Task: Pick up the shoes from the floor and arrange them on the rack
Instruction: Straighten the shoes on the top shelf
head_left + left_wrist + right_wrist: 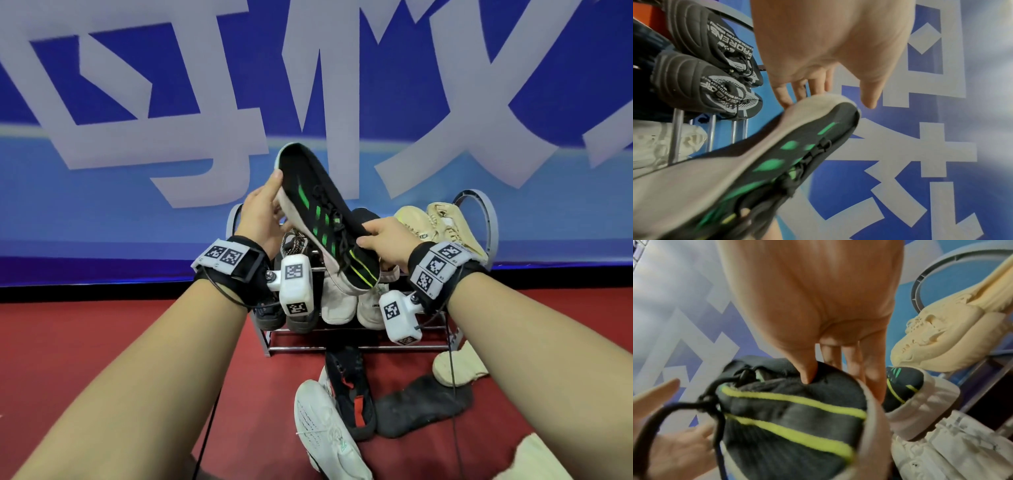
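A black sneaker with green stripes (318, 212) (777, 162) (793, 415) is held tilted in the air above the metal shoe rack (342, 348), toe up and to the left. My right hand (380, 236) (828, 366) pinches its heel collar, thumb inside and fingers behind the heel. My left hand (270, 202) (818, 91) supports the white sole near the toe with straight fingers, thumb out beside the toe tip. A matching black and green shoe (902, 381) lies on the top tier behind the heel.
The top tier carries a black lettered pair (715, 73) at the left and a cream pair (442, 222) at the right. White shoes (342, 301) fill the lower tier. On the red floor lie a white sneaker (325, 431), a black and red shoe (349, 394), a black shoe (421, 404) and a cream shoe (459, 366).
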`<state>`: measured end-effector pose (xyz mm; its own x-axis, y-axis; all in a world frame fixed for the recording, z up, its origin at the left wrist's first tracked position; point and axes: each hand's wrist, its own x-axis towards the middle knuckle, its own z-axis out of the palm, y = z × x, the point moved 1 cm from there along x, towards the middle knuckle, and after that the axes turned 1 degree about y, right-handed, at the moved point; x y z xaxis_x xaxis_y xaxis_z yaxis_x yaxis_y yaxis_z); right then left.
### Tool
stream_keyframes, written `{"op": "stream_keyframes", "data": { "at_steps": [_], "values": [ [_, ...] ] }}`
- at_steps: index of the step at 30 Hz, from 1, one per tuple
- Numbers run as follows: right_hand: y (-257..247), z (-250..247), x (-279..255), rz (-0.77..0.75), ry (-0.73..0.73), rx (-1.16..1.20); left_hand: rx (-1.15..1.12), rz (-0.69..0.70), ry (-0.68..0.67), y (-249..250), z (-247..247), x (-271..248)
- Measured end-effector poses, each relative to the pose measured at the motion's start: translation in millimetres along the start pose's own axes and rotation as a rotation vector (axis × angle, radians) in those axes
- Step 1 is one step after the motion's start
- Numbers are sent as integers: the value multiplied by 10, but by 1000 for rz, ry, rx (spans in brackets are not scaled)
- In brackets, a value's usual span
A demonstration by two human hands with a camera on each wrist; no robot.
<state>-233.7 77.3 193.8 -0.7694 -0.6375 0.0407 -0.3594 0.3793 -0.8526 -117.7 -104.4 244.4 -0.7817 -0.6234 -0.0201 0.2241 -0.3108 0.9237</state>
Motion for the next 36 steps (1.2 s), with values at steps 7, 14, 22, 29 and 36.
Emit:
{"op": "stream_keyframes", "data": {
  "at_steps": [7, 14, 22, 29, 36],
  "values": [
    [-121, 122, 49, 241, 60, 532, 352, -409, -172, -342, 130, -224],
    [-84, 244, 80, 254, 49, 494, 426, -404, -190, -489, 170, -240],
    [231, 134, 165, -11, 126, -439, 106, -532, -60, -681, 38, -164],
    [691, 272, 112, -21, -65, -907, 1, -575, -13, -902, 39, -61],
    [852, 265, 102, -65, 40, -848, -84, -617, -31, -1052, 81, 28]
  ]
}}
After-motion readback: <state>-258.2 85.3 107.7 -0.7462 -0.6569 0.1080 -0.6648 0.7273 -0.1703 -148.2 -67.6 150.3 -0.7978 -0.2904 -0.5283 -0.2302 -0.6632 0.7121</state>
